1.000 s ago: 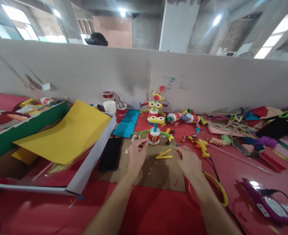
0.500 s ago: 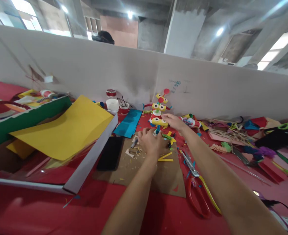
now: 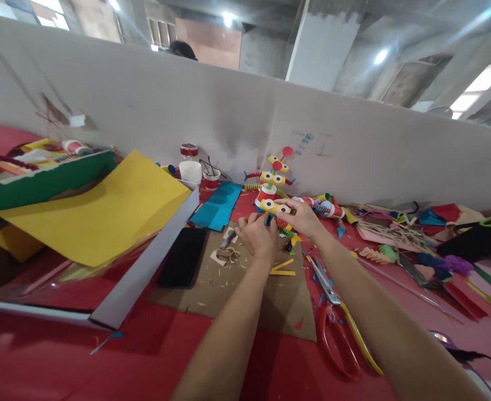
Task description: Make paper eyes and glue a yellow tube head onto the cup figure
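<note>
A handmade paper figure has a yellow tube head (image 3: 268, 206) with two round eyes. My right hand (image 3: 306, 220) pinches this head at its right end, fingers above and thumb below. Lower down, my left hand (image 3: 257, 236) is curled round the figure's blue neck and body, which it mostly hides. A green folded-paper arm ending in yellow pokes out beneath my right hand. Close behind stand similar figures, one with a yellow eyed head (image 3: 272, 178) and a red-and-white cup body (image 3: 266, 194). Under my hands lies a brown cardboard sheet (image 3: 287, 309) with yellow strips (image 3: 283, 273).
Open scissors (image 3: 332, 301) lie right of the cardboard. A black phone (image 3: 182, 259), blue paper (image 3: 218, 207) and a white-walled box (image 3: 145, 262) with yellow paper (image 3: 103, 206) are at left. Craft sticks (image 3: 389, 231) and scraps lie at right. A white partition (image 3: 145, 111) stands behind.
My right hand has come down from hovering beside the yellow head to grip its right end. My left hand stays at the figure's neck. The view has shifted slightly.
</note>
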### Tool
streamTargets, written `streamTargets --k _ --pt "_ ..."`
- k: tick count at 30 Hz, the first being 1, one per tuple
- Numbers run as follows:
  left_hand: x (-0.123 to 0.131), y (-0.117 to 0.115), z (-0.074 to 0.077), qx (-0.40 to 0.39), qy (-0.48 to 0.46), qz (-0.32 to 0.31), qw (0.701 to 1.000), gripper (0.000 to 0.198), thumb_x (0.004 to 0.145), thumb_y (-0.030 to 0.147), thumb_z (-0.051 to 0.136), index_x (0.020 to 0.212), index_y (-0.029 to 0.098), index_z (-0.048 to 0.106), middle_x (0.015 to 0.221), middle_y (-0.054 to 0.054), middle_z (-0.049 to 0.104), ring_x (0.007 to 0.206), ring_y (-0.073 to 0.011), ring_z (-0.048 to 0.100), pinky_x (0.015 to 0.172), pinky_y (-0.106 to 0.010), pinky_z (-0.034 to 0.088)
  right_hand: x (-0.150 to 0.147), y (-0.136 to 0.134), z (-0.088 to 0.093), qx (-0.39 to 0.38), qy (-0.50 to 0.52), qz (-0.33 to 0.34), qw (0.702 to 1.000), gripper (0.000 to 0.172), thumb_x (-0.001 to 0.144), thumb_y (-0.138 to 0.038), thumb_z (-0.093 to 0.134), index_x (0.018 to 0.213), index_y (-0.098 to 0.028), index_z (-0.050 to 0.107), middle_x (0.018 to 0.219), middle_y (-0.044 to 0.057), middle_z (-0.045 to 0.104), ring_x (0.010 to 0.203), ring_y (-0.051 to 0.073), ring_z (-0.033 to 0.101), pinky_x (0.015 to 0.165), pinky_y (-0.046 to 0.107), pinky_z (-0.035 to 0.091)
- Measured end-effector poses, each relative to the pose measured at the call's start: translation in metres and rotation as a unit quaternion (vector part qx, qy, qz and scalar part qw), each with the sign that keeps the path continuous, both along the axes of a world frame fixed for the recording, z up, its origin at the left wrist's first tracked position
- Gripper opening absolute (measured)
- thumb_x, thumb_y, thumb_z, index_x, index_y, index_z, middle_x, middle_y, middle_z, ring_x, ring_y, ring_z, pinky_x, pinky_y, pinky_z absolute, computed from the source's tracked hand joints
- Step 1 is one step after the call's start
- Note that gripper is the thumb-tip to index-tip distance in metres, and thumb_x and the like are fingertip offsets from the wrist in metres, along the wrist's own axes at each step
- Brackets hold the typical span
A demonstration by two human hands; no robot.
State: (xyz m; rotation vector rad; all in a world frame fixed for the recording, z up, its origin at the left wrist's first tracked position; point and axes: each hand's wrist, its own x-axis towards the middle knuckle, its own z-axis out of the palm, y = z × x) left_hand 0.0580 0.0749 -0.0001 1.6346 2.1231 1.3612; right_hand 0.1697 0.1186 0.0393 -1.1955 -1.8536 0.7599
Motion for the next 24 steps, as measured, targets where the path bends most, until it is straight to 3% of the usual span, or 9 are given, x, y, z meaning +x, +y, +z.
streamTargets --k 6,14,18,21,24 --pt "-0.001 0.008 -0.007 -0.008 0.030 -0.014 0.999 0.024 0.080 0.043 0.054 0.087 0.027 0.071 0.096 -0.003 0.067 0.097 -0.0265 0.041 0.084 -0.044 0.025 0.001 -0.002 -0.007 0.019 0.007 0.001 1.000 0.035 0.070 -0.028 0.062 0.103 -0.017 0.065 0.098 0.005 0.069 0.082 0.019 0.064 0.070 0.030 0.050" --pt "0.000 0.008 -0.009 0.012 0.051 -0.010 0.999 0.020 0.079 0.042 0.056 0.081 0.027 0.069 0.090 -0.002 0.067 0.095 -0.0250 0.041 0.085 -0.043 0.024 -0.001 -0.005 -0.007 0.073 -0.049 -0.009 0.996 0.029 0.069 -0.023 0.059 0.096 -0.019 0.068 0.090 0.004 0.069 0.081 0.020 0.063 0.076 0.034 0.048" --pt "0.001 0.007 -0.007 0.004 0.046 -0.004 0.999 0.021 0.080 0.042 0.055 0.085 0.028 0.070 0.091 -0.002 0.067 0.094 -0.0252 0.042 0.083 -0.043 0.024 0.001 -0.003 -0.004 0.003 0.044 0.006 0.999 0.041 0.065 -0.023 0.065 0.105 -0.022 0.060 0.102 0.004 0.066 0.090 0.020 0.061 0.078 0.034 0.048" --pt "0.001 0.007 -0.007 -0.001 0.026 0.001 1.000 0.020 0.080 0.041 0.055 0.086 0.029 0.070 0.093 -0.001 0.068 0.094 -0.0250 0.042 0.084 -0.044 0.023 0.007 -0.006 -0.008 -0.009 0.158 -0.077 0.984 0.027 0.072 -0.031 0.058 0.097 -0.022 0.060 0.103 0.003 0.065 0.093 0.020 0.061 0.081 0.035 0.048" --pt "0.001 0.005 -0.006 -0.003 0.017 0.004 1.000 0.021 0.080 0.041 0.055 0.085 0.029 0.070 0.094 -0.001 0.068 0.095 -0.0250 0.042 0.084 -0.043 0.023 0.014 -0.016 -0.016 0.050 0.153 -0.147 0.976 0.023 0.079 -0.038 0.051 0.083 -0.020 0.065 0.097 0.004 0.065 0.097 0.021 0.059 0.089 0.039 0.044"
